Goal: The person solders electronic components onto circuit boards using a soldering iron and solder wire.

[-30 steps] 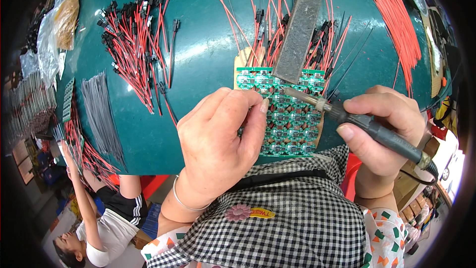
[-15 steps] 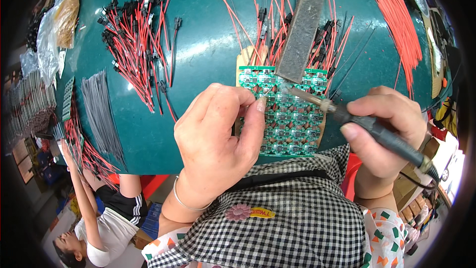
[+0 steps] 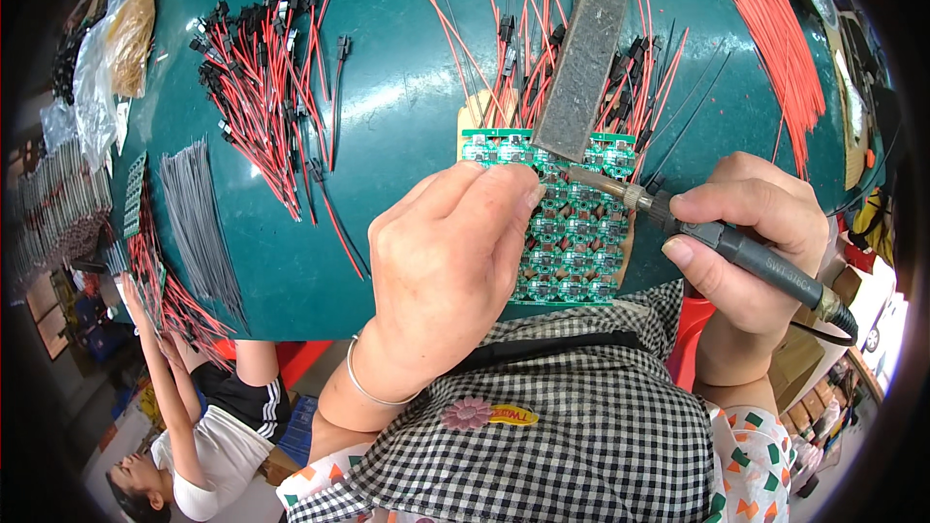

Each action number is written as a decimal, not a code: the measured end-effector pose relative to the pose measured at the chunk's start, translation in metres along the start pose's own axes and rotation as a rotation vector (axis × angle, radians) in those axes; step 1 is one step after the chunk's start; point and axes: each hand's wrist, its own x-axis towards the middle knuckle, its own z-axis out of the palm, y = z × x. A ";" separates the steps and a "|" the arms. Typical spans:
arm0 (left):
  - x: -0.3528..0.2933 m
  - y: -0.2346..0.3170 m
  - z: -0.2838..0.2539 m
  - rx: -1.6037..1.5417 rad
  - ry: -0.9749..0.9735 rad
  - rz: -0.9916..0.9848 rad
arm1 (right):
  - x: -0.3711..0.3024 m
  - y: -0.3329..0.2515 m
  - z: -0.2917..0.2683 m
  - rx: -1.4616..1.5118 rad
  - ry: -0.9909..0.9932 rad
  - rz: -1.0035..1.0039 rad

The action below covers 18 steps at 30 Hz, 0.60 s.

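Note:
A green panel of small circuit boards [image 3: 572, 261] lies in front of me on a tan backing board [image 3: 473, 116]. My right hand [image 3: 756, 242] grips a soldering iron [image 3: 736, 250] by its black handle, and the iron's tip reaches the upper part of the panel. Over the panel's left side, my left hand [image 3: 450, 252] pinches thumb and forefinger together close to that tip; whatever is between them is too small to make out. A dark flat metal bar [image 3: 586, 48] rests across the panel's top edge. Red and black wires with black connectors [image 3: 528, 58] stick out beyond it.
Left on the green table [image 3: 387, 0] are a heap of red-black connector wires [image 3: 262, 87] and a bundle of grey wires [image 3: 201, 223]. Red wires [image 3: 770, 48] lie at the far right. Another person [image 3: 208, 446] sits at lower left, hands near more wired boards [image 3: 145, 261].
My left hand has shifted right, its fingertips now closer to the iron's tip. The soldering iron has moved slightly, its tip staying on the upper part of the panel.

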 end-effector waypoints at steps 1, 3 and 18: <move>0.000 0.001 0.000 0.005 -0.005 -0.010 | 0.000 0.000 0.001 0.009 0.005 -0.002; 0.000 0.001 0.000 0.012 -0.009 -0.022 | 0.001 0.002 0.001 0.019 0.009 -0.006; 0.000 -0.002 0.005 0.005 0.058 0.025 | 0.001 0.001 -0.003 0.031 0.024 0.038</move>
